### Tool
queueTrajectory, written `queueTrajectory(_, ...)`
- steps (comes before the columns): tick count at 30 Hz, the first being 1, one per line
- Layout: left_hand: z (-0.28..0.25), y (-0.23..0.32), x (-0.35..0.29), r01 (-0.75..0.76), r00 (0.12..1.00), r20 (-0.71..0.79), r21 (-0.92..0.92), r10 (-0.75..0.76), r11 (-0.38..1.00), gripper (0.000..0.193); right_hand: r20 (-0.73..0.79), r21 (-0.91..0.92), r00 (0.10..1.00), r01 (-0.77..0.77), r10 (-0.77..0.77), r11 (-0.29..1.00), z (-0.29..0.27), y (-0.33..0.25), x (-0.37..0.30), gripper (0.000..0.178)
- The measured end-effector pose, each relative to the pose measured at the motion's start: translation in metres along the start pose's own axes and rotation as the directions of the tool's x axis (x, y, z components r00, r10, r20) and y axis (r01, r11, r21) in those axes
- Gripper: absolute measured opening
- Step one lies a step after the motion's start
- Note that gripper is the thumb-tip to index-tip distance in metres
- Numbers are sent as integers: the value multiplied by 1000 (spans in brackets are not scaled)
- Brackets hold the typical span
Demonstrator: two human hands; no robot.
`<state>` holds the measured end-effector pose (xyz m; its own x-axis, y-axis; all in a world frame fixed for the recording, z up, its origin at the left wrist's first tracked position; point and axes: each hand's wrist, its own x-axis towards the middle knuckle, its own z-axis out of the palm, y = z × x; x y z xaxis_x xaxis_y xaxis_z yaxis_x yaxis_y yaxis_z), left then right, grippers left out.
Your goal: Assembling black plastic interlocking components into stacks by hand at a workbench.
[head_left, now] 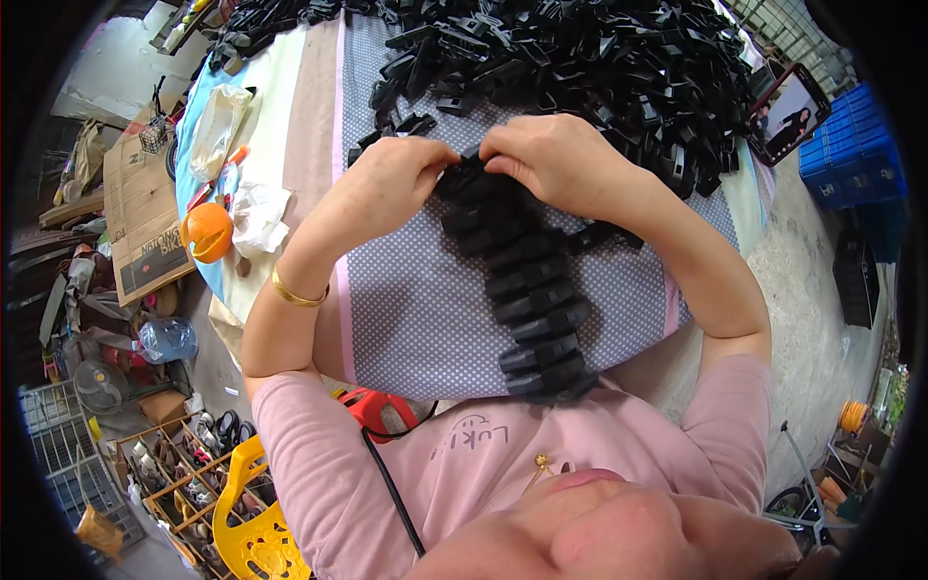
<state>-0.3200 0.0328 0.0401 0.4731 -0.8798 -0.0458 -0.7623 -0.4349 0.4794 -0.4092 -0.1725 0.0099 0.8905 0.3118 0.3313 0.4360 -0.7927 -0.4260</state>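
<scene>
My left hand [391, 184] and my right hand [561, 166] meet over the cloth-covered table, fingers pinched together. Between them they grip the far end of a strip of black plastic clips [536, 295], set side by side in a long row. The strip runs toward me, and its near end hangs at the table edge against my shirt. What exactly lies under my fingertips is partly hidden. Just beyond my hands spreads a large heap of loose black clips [590, 68]. One small group of clips [604, 235] lies beside the strip, below my right wrist.
On the left of the table lie a partly peeled orange [207, 232], crumpled tissue [259, 217] and a clear plastic bag [220, 130]. A phone [788, 116] stands at the right edge, near blue crates [855, 150]. A yellow chair [253, 522] is at lower left.
</scene>
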Motion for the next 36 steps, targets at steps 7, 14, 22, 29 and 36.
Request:
queueTrajectory(7, 13, -13, 11, -287, 938, -162, 128, 306, 949, 46, 154, -26, 982, -106, 108, 994, -5, -7, -1, 17)
queueTrajectory(14, 9, -13, 11, -232, 971, 67, 14, 231, 973, 38, 51, 219, 983, -183, 176, 959, -22, 0, 0, 18)
queueTrajectory(22, 4, -14, 8, -271, 960, -19, 186, 280, 944, 26, 26, 457, 987, -153, 159, 876, -12, 4, 4, 25)
queueTrajectory(29, 1, -13, 11, -21, 995, -97, 32, 24, 999, 22, -7, 361, 988, -139, 152, 922, -2, 4, 5, 26)
queueTrajectory(36, -8, -20, 6, 29, 980, -200, 79, -12, 996, 19, -222, 254, 959, -119, 177, 960, 1, 10, 3, 23)
